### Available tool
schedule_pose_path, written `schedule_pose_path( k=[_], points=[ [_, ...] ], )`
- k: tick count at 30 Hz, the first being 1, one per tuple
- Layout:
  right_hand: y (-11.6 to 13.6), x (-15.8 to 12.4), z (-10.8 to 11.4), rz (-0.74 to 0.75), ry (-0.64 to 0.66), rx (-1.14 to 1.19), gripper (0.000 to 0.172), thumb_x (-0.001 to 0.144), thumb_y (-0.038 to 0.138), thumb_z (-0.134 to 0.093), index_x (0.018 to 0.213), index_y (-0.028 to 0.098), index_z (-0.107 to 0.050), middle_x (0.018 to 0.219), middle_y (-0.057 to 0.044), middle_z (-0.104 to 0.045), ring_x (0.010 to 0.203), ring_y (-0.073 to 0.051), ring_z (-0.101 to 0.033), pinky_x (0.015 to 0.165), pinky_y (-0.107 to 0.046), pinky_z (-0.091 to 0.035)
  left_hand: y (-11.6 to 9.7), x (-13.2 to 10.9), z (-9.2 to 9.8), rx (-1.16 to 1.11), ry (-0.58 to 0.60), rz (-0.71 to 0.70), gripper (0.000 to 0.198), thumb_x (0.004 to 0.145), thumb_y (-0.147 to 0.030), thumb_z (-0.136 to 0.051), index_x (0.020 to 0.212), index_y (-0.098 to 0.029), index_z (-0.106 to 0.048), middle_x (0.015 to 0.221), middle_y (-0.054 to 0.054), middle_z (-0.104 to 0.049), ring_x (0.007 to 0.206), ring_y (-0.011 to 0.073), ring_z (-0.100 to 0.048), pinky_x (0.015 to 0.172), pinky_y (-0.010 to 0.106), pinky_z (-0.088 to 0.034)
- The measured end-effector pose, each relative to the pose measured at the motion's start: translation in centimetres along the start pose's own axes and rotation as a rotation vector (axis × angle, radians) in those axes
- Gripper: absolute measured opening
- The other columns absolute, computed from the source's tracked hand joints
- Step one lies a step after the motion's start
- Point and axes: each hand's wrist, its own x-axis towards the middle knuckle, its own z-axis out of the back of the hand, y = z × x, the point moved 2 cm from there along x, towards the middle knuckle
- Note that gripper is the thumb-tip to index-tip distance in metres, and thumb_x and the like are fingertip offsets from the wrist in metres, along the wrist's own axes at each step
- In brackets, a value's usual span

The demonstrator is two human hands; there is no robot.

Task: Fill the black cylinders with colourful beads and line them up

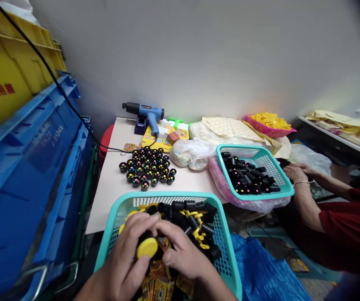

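Over the near turquoise basket (229, 251), my left hand (125, 251) is wrapped round a black cylinder with a yellow round end (147, 248). The thumb presses against the yellow end. My right hand (183, 250) is beside it with bent fingers, its fingertips near the cylinder; whether it holds anything is hidden. Under both hands lie printed orange-yellow wrappers (159, 288). Black cylinders (194, 221) and yellow plastic pieces (200, 238) fill the rest of the basket. Behind it, many small black cups (145, 167) with coloured beads stand grouped on the table (105, 200).
A blue heat gun (151, 113) stands at the table's back, near bagged beads (181, 154). Another turquoise basket (285, 188) holds black cylinders. A person's hands (297, 173) work at the right. Blue crates (26, 167) line the left, and a cable crosses there.
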Motion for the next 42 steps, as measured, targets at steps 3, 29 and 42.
schedule_pose_path(
  k=[3,29,42],
  points=[
    [0.9,-0.8,3.2,-0.107,-0.239,-0.260,0.043,0.089,0.056,-0.053,0.112,0.021,-0.065,0.111,-0.008,-0.068,0.102,-0.022,-0.060,0.091,-0.035,-0.044,-0.2,0.7,1.2,-0.071,-0.014,0.114,0.027,0.093,-0.030,-0.039,0.104,-0.028,-0.063,0.092,0.006,-0.066,0.088,0.0245,-0.061,0.077,0.035,-0.049],
    [-2.7,-1.7,5.7,-0.321,-0.388,-1.048,0.013,0.078,0.016,-0.055,0.067,0.020,-0.049,0.083,-0.006,-0.059,0.086,-0.023,-0.056,0.077,-0.033,-0.041,17.6,6.4,7.9,0.308,-0.446,0.606,0.018,0.069,-0.019,-0.067,0.086,-0.017,-0.063,0.101,0.005,-0.069,0.110,0.0298,-0.061,0.102,0.042,-0.044],
    [-0.7,-1.2,4.8,-0.185,-0.468,0.382,0.029,0.079,0.043,-0.073,0.086,0.018,-0.060,0.074,0.003,-0.057,0.061,-0.007,-0.050,0.059,-0.019,-0.040,15.0,7.7,8.8,0.278,-0.320,0.708,0.045,0.066,-0.038,-0.058,0.105,-0.017,-0.059,0.111,0.014,-0.068,0.106,0.0339,-0.064,0.098,0.049,-0.048]
  ],
)
